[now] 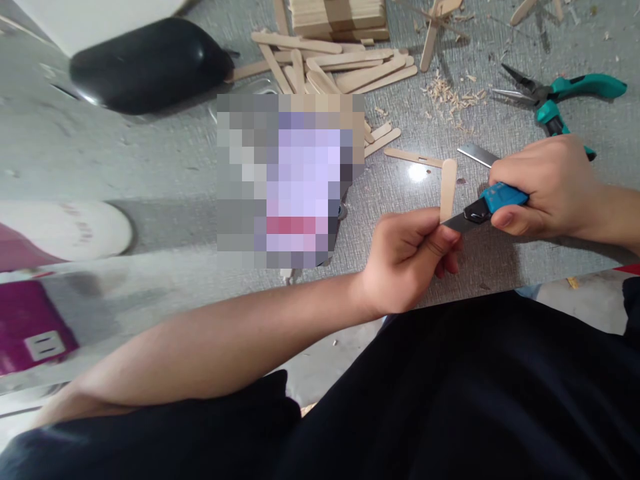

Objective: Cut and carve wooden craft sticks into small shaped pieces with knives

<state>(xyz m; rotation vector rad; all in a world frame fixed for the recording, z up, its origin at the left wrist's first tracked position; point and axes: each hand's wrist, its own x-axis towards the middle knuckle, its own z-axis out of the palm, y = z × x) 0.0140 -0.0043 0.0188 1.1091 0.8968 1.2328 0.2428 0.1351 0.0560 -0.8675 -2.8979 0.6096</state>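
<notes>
1 wooden stick [449,187] was pinched by the left hand [406,259]; a blue knife [504,197] was gripped by the right hand [553,177], near pliers [575,87].

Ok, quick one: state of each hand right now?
Left hand: closed, holding a wooden stick.
Right hand: closed, holding the blue-handled knife.

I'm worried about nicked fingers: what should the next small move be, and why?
I'd probably slide the blade of the knife slightly along the wooden stick toward its free end: the left hand pinches the stick with its thumb tip right beside the blade, the right hand holds the knife, and the stick's free end stands clear of the fingers.
</notes>
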